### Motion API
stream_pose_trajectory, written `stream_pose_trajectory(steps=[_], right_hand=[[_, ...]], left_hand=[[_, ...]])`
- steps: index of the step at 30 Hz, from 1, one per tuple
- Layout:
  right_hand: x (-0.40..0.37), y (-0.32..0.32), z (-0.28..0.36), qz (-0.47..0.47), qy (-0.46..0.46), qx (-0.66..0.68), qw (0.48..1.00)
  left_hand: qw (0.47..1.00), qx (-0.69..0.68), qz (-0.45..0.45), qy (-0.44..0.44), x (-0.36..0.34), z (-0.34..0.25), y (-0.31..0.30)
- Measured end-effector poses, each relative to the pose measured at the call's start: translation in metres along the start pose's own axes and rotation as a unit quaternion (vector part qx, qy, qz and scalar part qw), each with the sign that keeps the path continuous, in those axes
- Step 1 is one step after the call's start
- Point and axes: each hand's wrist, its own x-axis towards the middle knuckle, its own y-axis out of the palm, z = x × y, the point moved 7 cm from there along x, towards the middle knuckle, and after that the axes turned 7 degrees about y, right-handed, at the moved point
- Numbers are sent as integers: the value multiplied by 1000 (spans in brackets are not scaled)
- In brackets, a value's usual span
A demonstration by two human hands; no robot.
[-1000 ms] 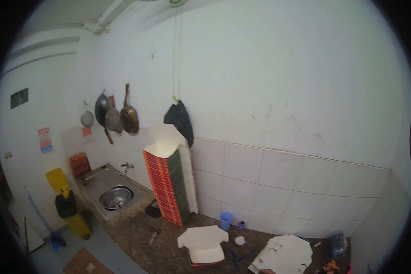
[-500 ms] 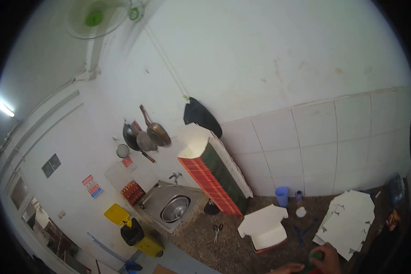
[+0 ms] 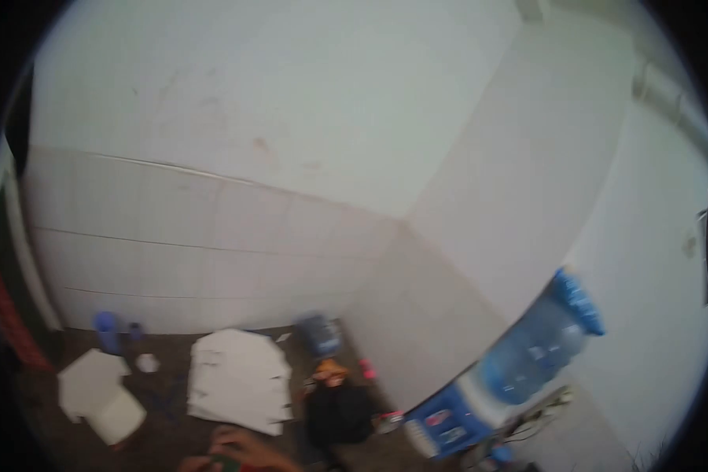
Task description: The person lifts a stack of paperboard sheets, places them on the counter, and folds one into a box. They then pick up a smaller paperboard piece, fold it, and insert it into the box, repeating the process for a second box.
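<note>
Blurred view: on the dark worktop [image 3: 169, 434], a blue cup [image 3: 104, 321] and a folded white box [image 3: 102, 397] lie left of the stack of flat white cartons [image 3: 240, 377]. Just below that stack, the left hand [image 3: 190, 466] barely shows and its grip cannot be told. The right hand [image 3: 253, 451] curls closed over a small green object [image 3: 225, 461]. Right of the stack sit a black bag [image 3: 340, 413] and a water dispenser [image 3: 527, 358].

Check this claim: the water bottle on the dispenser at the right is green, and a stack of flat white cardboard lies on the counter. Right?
No: the head view shows the water bottle is blue, not green. The cardboard stack does lie on the counter.
</note>
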Motion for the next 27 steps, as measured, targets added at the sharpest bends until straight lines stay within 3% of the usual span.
stream_pose_trajectory(steps=[2, 3, 5, 7, 8, 9, 10, 12, 13, 15, 17, 19, 21, 22, 24, 26, 27], right_hand=[[-2, 3, 0, 27, 90, 49, 994], [-2, 6, -1, 49, 93, 51, 993], [-9, 0, -7, 45, 72, 9, 996], [-7, 1, -2, 57, 89, -8, 994], [-5, 5, -2, 76, 99, 14, 992], [0, 0, 11, -13, 60, -33, 998], [0, -5, 25, -99, 23, -81, 991], [-14, -21, 34, -252, 53, -94, 962], [-22, -21, 43, -262, 35, -90, 960], [-28, -11, 43, -242, 28, -69, 967], [-25, 4, 36, -214, -11, -186, 959], [-16, -5, 35, -252, -30, -253, 934], [-1, -16, 40, -287, 3, -290, 913], [5, -23, 39, -298, -3, -278, 913], [13, -34, 39, -303, 15, -222, 927], [14, -44, 36, -326, 11, -118, 938], [15, -45, 39, -290, 1, -95, 952]], left_hand=[[990, -121, 78, -4, 10, 66, 18], [989, -132, 58, -7, 4, 43, 16], [979, -106, 122, -121, 2, -24, 19], [975, -151, 99, -130, 1, -22, 20], [979, -112, 111, -128, 3, -22, 21], [981, -76, 123, -128, 3, -20, 23], [973, -192, 57, -119, 6, -18, 23], [909, -388, -121, -88, 11, -35, 8], [855, -463, -224, -65, 17, -54, -5], [810, -500, -306, -13, 26, -53, -21], [828, -440, -347, 8, 35, -66, -15], [874, -261, -403, 74, 43, -67, -5], [872, -316, -363, 91, 51, -92, 3], [887, -316, -318, 107, 60, -91, 9], [934, -180, -247, 186, 67, -106, 6], [943, -122, -247, 188, 70, -113, -12], [950, -65, -238, 189, 73, -118, -18]])
